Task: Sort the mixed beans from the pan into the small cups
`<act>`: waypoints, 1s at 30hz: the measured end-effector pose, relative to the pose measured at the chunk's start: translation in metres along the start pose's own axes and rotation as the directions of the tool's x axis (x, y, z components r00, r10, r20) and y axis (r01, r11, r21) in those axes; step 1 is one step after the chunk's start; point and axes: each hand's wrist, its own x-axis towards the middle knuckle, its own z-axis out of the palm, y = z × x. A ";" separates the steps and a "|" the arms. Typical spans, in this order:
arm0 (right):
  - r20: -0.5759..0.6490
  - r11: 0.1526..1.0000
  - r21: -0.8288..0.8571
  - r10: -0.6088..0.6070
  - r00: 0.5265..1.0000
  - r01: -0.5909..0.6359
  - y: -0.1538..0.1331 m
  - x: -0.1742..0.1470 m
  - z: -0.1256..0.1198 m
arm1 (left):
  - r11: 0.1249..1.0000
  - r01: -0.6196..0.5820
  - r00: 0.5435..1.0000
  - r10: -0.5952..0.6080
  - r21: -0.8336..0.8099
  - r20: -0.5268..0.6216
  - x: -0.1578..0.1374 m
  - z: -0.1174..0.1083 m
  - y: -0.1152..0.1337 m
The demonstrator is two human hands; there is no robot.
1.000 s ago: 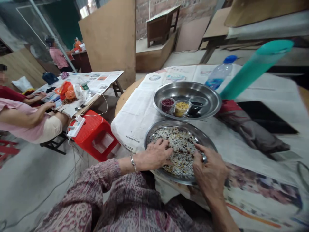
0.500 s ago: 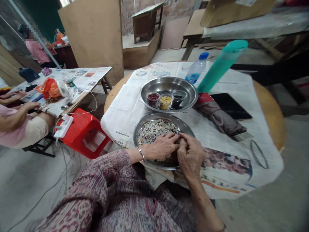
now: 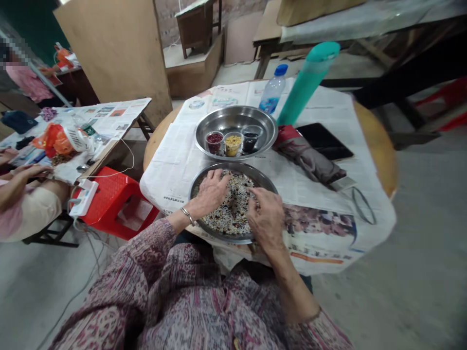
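Note:
A round steel tray (image 3: 269,181) in front of me holds a spread of mixed grains and beans (image 3: 229,214), mostly white with dark, yellow and red bits. My left hand (image 3: 210,193) rests over the tray's left side, fingers stretched onto the grains. At the right side my right hand (image 3: 268,214) has its fingers apart and slightly bent, fingertips at the grains. Just behind stands a steel basin (image 3: 237,114) with three clear plastic cups inside: red beans (image 3: 214,141), yellow kernels (image 3: 232,143) and black beans (image 3: 250,141).
Newspaper (image 3: 164,170) covers the round table. Behind and right of the basin are a water bottle (image 3: 272,92), a green cylinder (image 3: 306,82), a folded umbrella (image 3: 310,158) and a black tablet (image 3: 324,141). A red stool (image 3: 113,204) stands left, near a seated person (image 3: 29,199).
My hands were close together over the tray's right part; now they are apart, left hand toward the left side. Grains between them are exposed. The view has shifted right.

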 end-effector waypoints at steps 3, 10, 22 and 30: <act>0.108 0.987 -0.158 -0.021 0.994 0.038 -0.004 -0.001 0.001 | 0.997 -0.055 0.997 0.058 -0.055 0.052 0.005 0.004 -0.001; 0.216 0.992 -0.124 0.003 0.976 0.024 -0.002 -0.004 0.000 | 0.955 -0.241 0.959 0.262 -0.172 0.107 0.001 0.005 0.002; 0.283 0.988 -0.076 -0.110 0.953 0.136 -0.011 0.001 -0.007 | 0.992 -0.085 0.950 0.108 -0.089 0.293 -0.058 -0.024 0.001; 0.245 0.997 -0.029 -0.058 0.968 0.068 0.000 -0.005 0.001 | 0.973 -0.079 0.980 0.115 -0.215 0.160 -0.024 0.001 -0.004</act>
